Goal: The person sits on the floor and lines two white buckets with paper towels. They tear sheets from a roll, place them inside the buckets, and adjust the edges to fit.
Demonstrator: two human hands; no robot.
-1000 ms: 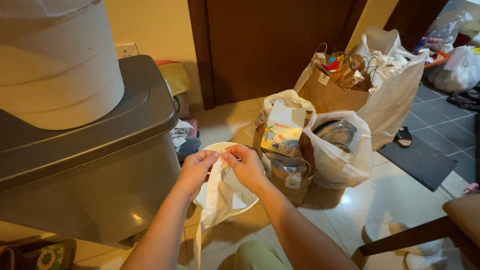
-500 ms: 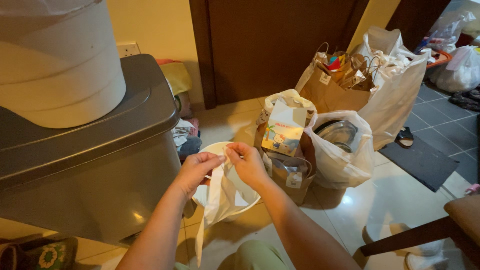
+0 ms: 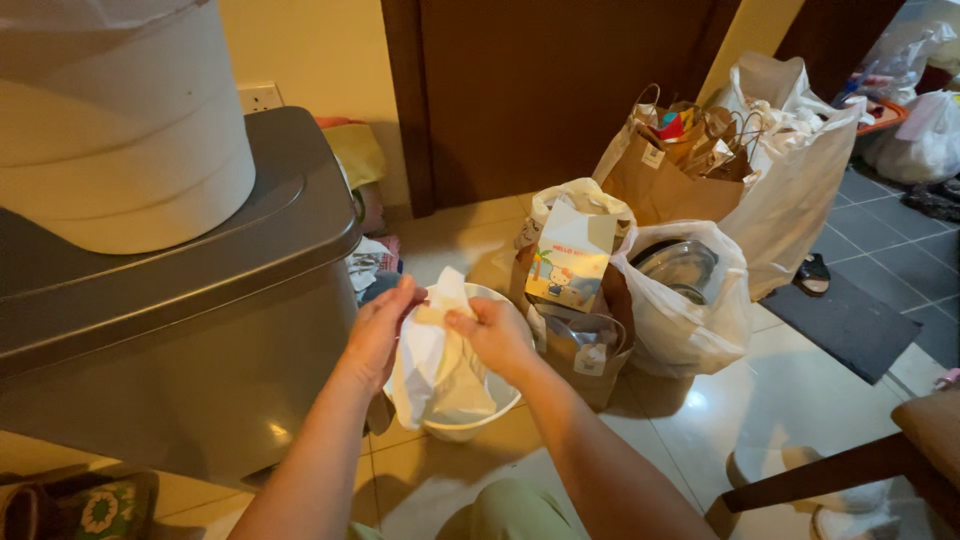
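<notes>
Seemingly midway through the work, the left hand [image 3: 375, 330] and right hand [image 3: 495, 335] each keep a closed grip on the top edge of a thin, limp white plastic bag [image 3: 432, 370], held just above a round white bucket [image 3: 470, 425] on the glossy tiled floor [image 3: 800, 400]; the bag is not yet spread open.

Bags and tags along the door side of the floor

A pale printed paper bag [image 3: 570, 262] stands in a brown bag carrying a small white tag [image 3: 592, 358]; beside it, a white plastic bag [image 3: 690, 320]. Behind: a tall brown bag [image 3: 660, 175] with a white label [image 3: 655, 155].
</notes>
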